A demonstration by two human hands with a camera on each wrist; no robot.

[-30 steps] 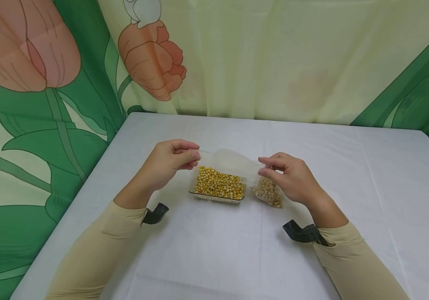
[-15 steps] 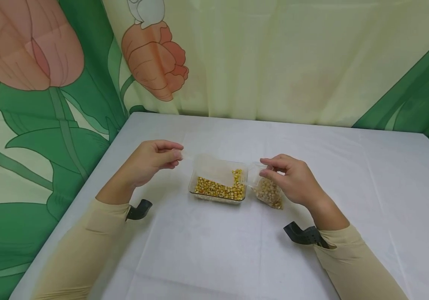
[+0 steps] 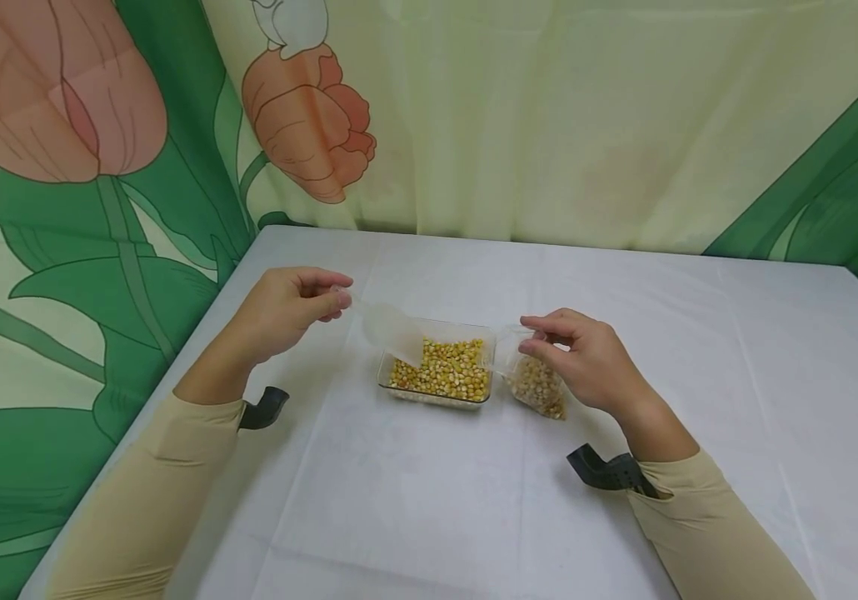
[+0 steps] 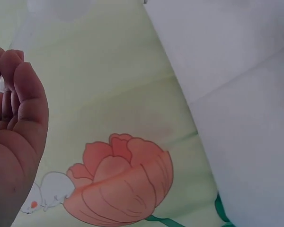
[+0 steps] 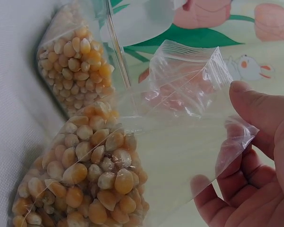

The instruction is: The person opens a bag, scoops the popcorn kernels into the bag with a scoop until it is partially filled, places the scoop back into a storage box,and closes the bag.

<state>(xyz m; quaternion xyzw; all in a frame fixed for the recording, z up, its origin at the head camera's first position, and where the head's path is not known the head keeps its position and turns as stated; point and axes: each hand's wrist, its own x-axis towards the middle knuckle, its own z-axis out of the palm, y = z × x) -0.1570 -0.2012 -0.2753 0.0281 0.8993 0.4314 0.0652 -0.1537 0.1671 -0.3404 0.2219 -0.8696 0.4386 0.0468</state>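
Observation:
A clear rectangular container [image 3: 386, 382] of yellow corn kernels [image 3: 447, 367] stands mid-table. My left hand [image 3: 337, 300] pinches the handle of a translucent scoop [image 3: 387, 327], whose bowl tilts down into the container's left end. In the left wrist view only the left hand's curled fingers [image 4: 20, 90] show, with a sliver of clear plastic against them. To the right of the container, my right hand [image 3: 531, 337] holds up the top of a small zip bag [image 3: 537, 385] partly filled with kernels. In the right wrist view the bag [image 5: 90, 179] gapes open, its edge pinched between thumb [image 5: 260, 109] and fingers.
A white cloth covers the table [image 3: 474, 517]. A flower-printed curtain [image 3: 309, 125] hangs round its far and left sides. Black wrist mounts [image 3: 609, 468] sit on both beige sleeves. In the right wrist view the kernel-filled container [image 5: 75, 61] lies just behind the bag.
My left hand has drawn the scoop leftward, away from the bag's mouth, and tipped its bowl down into the container. The right hand and bag have stayed put.

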